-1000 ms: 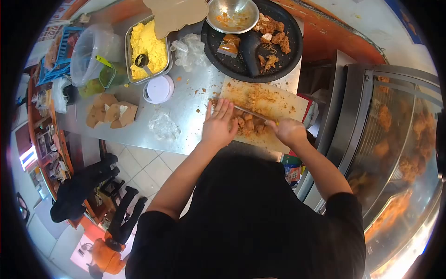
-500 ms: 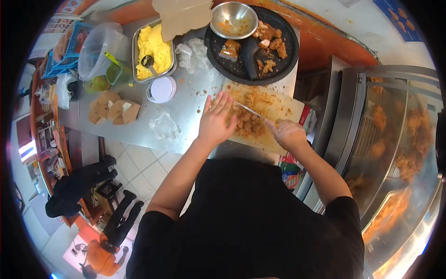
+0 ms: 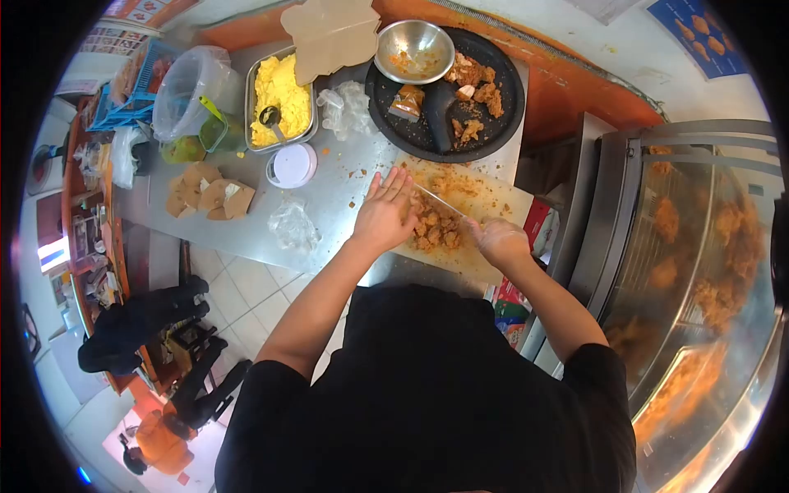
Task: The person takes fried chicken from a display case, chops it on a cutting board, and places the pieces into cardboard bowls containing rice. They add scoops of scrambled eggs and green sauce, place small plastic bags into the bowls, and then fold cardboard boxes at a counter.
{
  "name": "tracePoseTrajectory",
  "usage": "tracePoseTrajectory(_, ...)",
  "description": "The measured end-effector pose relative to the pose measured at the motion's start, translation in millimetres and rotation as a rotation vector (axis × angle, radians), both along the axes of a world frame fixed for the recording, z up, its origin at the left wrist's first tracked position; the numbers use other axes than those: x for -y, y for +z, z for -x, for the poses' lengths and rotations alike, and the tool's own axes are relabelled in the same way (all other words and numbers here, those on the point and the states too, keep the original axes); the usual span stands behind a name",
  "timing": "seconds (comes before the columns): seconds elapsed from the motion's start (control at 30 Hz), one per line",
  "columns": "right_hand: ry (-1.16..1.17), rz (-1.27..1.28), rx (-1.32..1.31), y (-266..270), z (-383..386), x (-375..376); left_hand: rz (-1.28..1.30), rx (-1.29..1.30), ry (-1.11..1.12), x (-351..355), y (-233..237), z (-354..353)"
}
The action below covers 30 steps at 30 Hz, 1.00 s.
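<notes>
knife (image 3: pixel 444 202) hndl hid in R grip (image 3: pixel 500 241) | tip unclr @ L grip (image 3: pixel 386 212) | food (image 3: pixel 728 220) in case (image 3: pixel 610 201), R of grips: blurry

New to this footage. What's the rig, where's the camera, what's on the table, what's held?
No machine here: these are a person's own bare arms, seen by one head-worn camera looking forward and down. The right hand grips a knife; the left hand lies flat at the blade's far end, though whether it presses is unclear. Below the blade, brown chopped pieces, probably fried chicken, lie on a cutting board. Elsewhere on the metal table: a black tray with a metal bowl, yellow food in a metal pan, and a round white-topped tub.
</notes>
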State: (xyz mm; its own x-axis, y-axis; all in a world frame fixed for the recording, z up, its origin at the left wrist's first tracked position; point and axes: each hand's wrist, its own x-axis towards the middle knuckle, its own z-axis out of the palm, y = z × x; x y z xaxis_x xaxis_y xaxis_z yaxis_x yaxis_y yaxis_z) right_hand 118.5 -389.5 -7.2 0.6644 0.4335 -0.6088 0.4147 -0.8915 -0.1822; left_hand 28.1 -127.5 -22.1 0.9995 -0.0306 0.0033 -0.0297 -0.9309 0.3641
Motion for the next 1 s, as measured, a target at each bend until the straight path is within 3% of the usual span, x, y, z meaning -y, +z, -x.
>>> tracePoseTrajectory(0.1,-0.015,-0.007,-0.061,35,6,-2,0.03,0.017,0.049,6,17,18)
tracePoseTrajectory(0.2,0.027,0.114,-0.185,8,-1,-7,-0.005,-0.027,0.026,16,-25,26)
tracePoseTrajectory(0.33,0.042,0.103,-0.037,-2,14,-3,0.003,-0.159,0.066,14,-32,32)
tracePoseTrajectory(0.43,0.093,0.122,-0.022,-11,4,-5,-0.072,-0.06,0.065,10,-28,25)
tracePoseTrajectory(0.5,0.157,0.022,0.039,-16,4,2,0.018,-0.004,0.038,3,-27,30)
tracePoseTrajectory(0.6,0.126,-0.008,0.02,18,11,5,0.048,0.064,0.075,12,15,41)
tracePoseTrajectory(0.77,0.03,0.037,-0.048,-7,27,4,0.003,-0.072,0.054,20,-26,42)
tracePoseTrajectory(0.9,-0.022,0.03,-0.017,-23,32,2,-0.047,-0.108,0.05,20,-24,39)
tracePoseTrajectory(1.0,0.114,0.01,0.09,-20,31,0,-0.023,-0.107,0.017,2,-19,36)
